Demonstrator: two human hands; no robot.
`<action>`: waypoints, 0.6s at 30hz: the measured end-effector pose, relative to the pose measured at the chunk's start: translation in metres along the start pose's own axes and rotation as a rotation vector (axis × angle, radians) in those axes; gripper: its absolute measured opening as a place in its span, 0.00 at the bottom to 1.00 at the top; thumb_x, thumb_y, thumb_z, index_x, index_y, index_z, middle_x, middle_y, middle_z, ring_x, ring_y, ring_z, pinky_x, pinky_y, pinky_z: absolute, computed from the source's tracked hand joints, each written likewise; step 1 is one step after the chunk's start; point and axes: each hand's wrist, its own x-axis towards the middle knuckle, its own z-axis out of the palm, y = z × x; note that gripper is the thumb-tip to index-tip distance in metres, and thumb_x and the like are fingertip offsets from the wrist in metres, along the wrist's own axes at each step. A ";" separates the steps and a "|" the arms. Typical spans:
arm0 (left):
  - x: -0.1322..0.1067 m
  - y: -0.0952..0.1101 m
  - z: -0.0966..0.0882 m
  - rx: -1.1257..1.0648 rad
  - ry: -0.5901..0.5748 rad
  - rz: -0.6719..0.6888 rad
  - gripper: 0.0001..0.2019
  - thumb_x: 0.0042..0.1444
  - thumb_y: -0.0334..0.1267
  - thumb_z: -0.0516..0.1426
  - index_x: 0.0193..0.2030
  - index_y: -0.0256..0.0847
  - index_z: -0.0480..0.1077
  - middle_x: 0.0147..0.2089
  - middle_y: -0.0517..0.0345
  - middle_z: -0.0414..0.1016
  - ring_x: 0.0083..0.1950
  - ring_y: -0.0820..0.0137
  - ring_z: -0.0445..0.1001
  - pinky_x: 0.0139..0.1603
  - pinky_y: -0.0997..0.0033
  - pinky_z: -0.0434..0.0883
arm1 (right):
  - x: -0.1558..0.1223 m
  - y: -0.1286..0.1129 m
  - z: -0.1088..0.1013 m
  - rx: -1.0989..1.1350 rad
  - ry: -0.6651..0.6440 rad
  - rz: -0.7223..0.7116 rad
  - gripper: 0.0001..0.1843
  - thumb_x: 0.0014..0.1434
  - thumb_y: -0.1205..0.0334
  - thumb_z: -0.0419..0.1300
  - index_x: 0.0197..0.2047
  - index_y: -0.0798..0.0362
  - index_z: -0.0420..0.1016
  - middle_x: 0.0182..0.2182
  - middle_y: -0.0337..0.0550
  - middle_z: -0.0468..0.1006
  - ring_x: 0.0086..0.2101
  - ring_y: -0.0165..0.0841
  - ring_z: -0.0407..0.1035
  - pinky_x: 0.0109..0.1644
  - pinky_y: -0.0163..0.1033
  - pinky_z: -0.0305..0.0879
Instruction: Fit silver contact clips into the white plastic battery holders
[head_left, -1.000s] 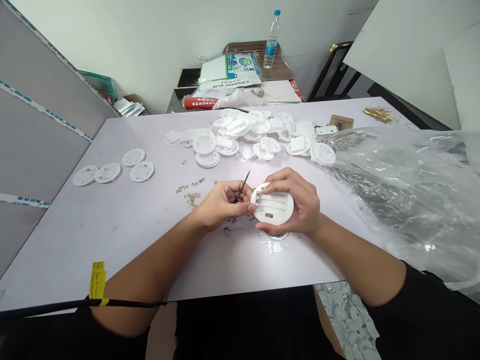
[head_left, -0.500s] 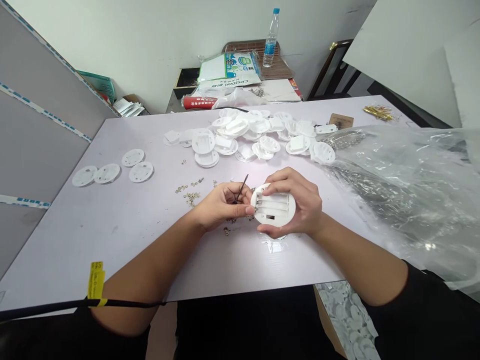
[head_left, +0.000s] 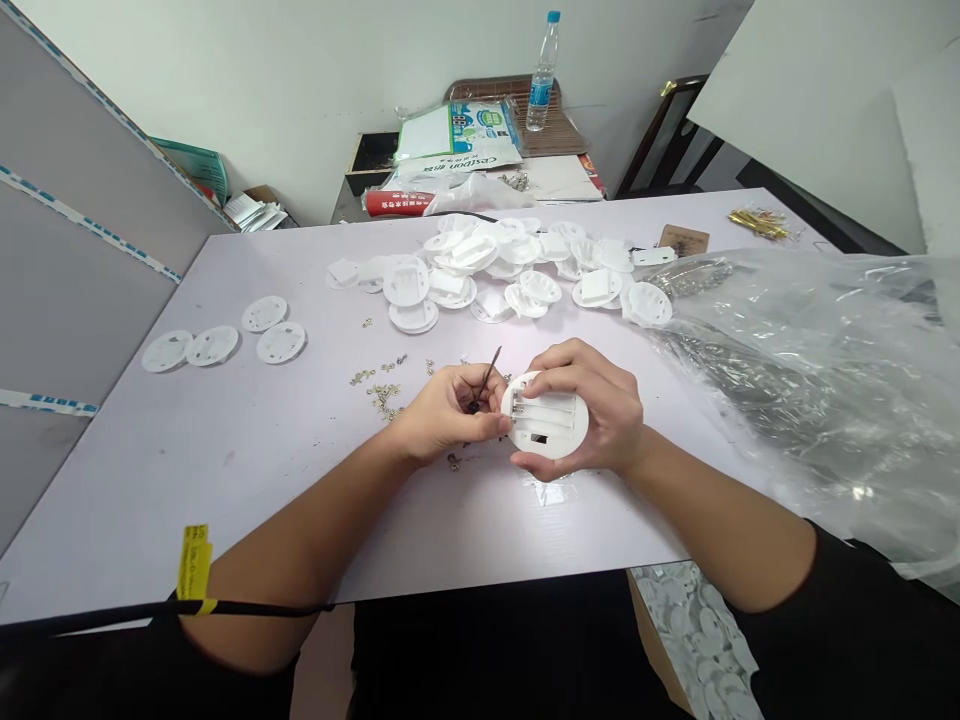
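Observation:
My right hand point(head_left: 600, 405) is closed around a round white plastic battery case point(head_left: 551, 418), fingers over the top edge and thumb under the bottom edge. The case's open side faces me, showing long slots, springs at the left end and a small dark rectangular opening. My left hand point(head_left: 454, 410) is closed, its thumb tip against the left edge of the case. Held in its curled fingers is a thin dark tool point(head_left: 490, 372), tip pointing up; its kind is unclear. Small metal pieces point(head_left: 384, 398) lie scattered beside and under my left hand.
White round cases point(head_left: 472, 250) are heaped at the back of the table. Several white discs point(head_left: 214, 346) lie at left. A clear plastic bag point(head_left: 810, 400) of metal parts covers the right side. A black cable point(head_left: 247, 607) crosses by my left arm.
The battery case has shifted very slightly left in my right hand. The tool in my left hand has moved a touch to the right. Both grips stay the same.

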 end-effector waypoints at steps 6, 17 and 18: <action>0.000 0.004 0.007 0.161 0.113 -0.029 0.08 0.51 0.32 0.64 0.32 0.36 0.67 0.27 0.64 0.64 0.27 0.80 0.60 0.27 0.77 0.59 | -0.003 0.003 0.002 0.001 -0.083 -0.004 0.27 0.48 0.49 0.73 0.45 0.50 0.68 0.36 0.46 0.74 0.35 0.37 0.72 0.31 0.41 0.72; -0.006 0.015 -0.008 0.987 0.157 0.115 0.13 0.66 0.36 0.51 0.52 0.42 0.75 0.41 0.55 0.75 0.37 0.73 0.71 0.38 0.72 0.67 | 0.004 0.021 -0.026 -0.051 -0.728 0.233 0.18 0.50 0.52 0.70 0.36 0.52 0.68 0.29 0.37 0.71 0.27 0.29 0.64 0.30 0.36 0.57; -0.007 0.014 -0.010 1.092 0.130 0.137 0.15 0.67 0.35 0.49 0.52 0.43 0.76 0.42 0.55 0.75 0.37 0.73 0.71 0.39 0.71 0.67 | 0.004 0.022 -0.027 -0.062 -0.795 0.273 0.18 0.50 0.52 0.70 0.36 0.52 0.69 0.29 0.37 0.71 0.26 0.29 0.63 0.30 0.35 0.56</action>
